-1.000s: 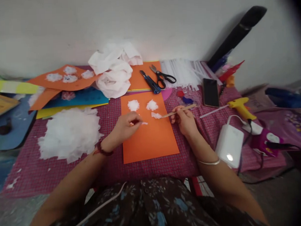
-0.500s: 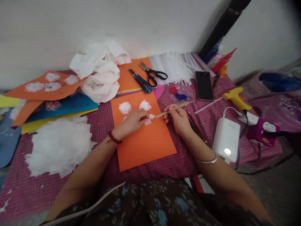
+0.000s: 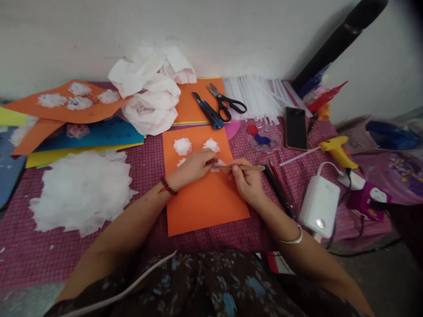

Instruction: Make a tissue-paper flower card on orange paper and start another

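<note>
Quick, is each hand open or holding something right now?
Left hand: curled by the white tuft; can't tell if its grip holds anything.
Right hand: closed, holding the stick.

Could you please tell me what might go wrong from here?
The white paper cluster might be pulled askew, as the left hand and the wooden stick in the right hand crowd it.

The loose-looking white pile lies close to the left forearm, so a sweep could scatter it.
</note>
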The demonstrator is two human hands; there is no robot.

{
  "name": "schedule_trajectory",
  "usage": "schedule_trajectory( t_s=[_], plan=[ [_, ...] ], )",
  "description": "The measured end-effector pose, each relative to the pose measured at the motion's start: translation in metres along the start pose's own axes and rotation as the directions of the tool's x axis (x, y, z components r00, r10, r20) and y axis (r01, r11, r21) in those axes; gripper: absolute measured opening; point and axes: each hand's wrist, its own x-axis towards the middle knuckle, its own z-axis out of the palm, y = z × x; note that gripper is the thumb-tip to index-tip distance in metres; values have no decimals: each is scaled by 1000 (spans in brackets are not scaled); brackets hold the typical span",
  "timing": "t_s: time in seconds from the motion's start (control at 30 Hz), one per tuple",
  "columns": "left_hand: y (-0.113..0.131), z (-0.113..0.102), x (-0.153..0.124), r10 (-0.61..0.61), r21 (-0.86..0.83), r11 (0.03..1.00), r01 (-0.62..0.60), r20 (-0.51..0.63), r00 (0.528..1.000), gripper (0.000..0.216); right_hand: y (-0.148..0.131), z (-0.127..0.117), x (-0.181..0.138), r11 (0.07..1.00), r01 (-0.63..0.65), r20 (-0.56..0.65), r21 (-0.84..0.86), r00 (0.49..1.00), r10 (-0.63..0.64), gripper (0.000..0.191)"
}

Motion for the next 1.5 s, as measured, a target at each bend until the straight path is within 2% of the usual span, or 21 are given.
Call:
schedule_trajectory(
  t_s=[0.17,0.3,0.4,0.5,0.6,0.7,0.77,0.8,0.83,0.9,0.97,1.03,1.13,1.23,1.3,1.43,1.47,1.5],
  plan=[
    [2,1,1,-3,-3,1000,3,-3,1000,13,3,-2,-1,986,72,50,-151,997,-65,24],
    [4,1,2,-21,23,999,22,-28,999,15,-4,-3,-1,946,184,119,-268,980,-157,22],
    [5,2,2,-42,49,998,45,-56,998,17,-10,-2,-3,870,294,226,-396,949,-218,22],
    [5,2,2,-53,63,996,58,-65,996,17,-12,1,-7,758,383,345,-529,912,-220,22],
    [4,2,2,-56,71,996,60,-62,997,17,-13,4,-10,661,445,412,-604,884,-219,23],
    [4,2,3,-50,74,996,54,-56,997,18,-16,4,-11,659,456,417,-599,880,-230,23],
    [4,2,3,-43,73,996,48,-58,997,17,-19,0,-11,758,408,366,-509,899,-239,20],
    [4,2,3,-40,73,996,44,-60,997,17,-21,-2,-10,830,355,297,-429,924,-242,19],
    [3,2,3,-36,73,996,41,-62,997,17,-22,-5,-9,903,279,197,-326,955,-224,18],
    [3,2,3,-32,74,997,37,-65,997,17,-21,-9,-5,994,88,-32,-60,995,-90,19],
    [2,4,2,-32,77,996,38,-69,997,17,-17,-12,-1,975,-74,-159,208,981,108,22],
    [1,6,3,-34,80,996,40,-71,997,18,-11,-12,5,900,-190,-156,393,950,269,25],
    [5,3,5,-33,86,996,39,-69,997,22,-1,-10,12,792,-286,-118,540,905,408,28],
    [20,-19,1,-32,102,994,44,-117,993,34,5,-11,18,705,-319,-113,633,863,492,27],
    [37,-50,-12,-19,142,989,52,-223,975,43,6,-14,22,655,-347,-107,671,829,549,21],
    [77,-127,-70,90,382,920,87,-424,901,29,3,-22,24,542,-437,-80,718,722,688,19],
    [86,-143,-90,89,421,897,137,-474,876,26,2,-23,24,526,-441,-80,727,707,703,21],
    [93,-155,-111,69,445,872,202,-521,851,23,2,-24,25,521,-434,-69,735,716,695,23]
  ],
)
